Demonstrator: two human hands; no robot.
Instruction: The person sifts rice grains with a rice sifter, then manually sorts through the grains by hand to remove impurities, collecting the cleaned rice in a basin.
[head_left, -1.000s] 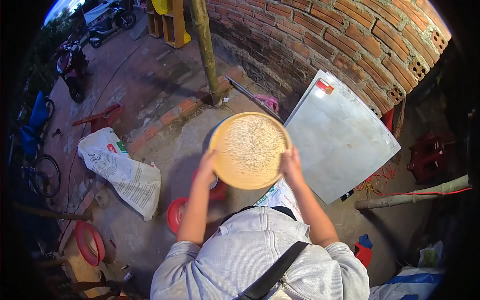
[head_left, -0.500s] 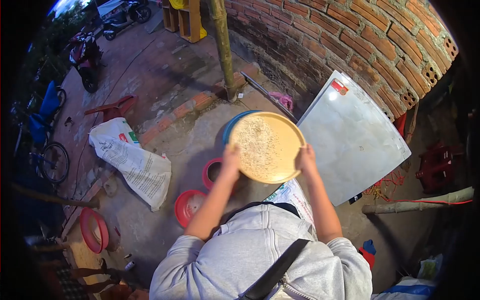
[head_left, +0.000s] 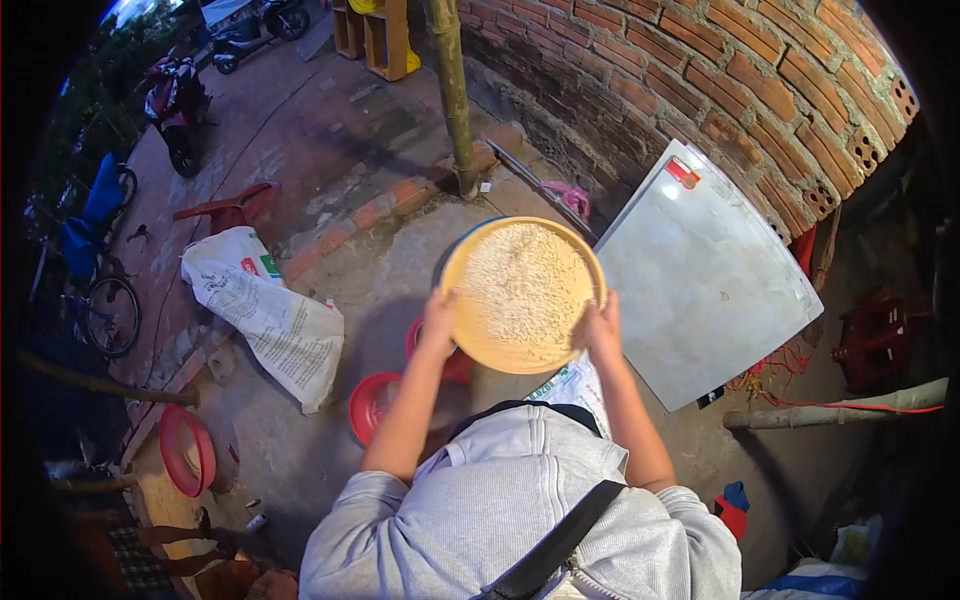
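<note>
Both hands grip a round yellow tray point(head_left: 522, 293) of pale grain by its rim, left hand point(head_left: 438, 318) and right hand point(head_left: 600, 325) on opposite edges; held above red bowls point(head_left: 372, 405) on concrete ground point(head_left: 330, 450); grain now spreads more evenly than a moment ago.

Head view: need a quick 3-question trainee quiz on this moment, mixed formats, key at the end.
1. True or false: both hands grip the round tray at its rim.
2. Multiple choice: what lies on the ground left of the person? A) a white printed sack B) a metal ladder C) a folded umbrella
3. Fill in: the pale grains in the tray lie spread across its ____.

Key
1. True: the left hand holds the left rim and the right hand the right rim.
2. A
3. inside (the flat bottom)
</note>
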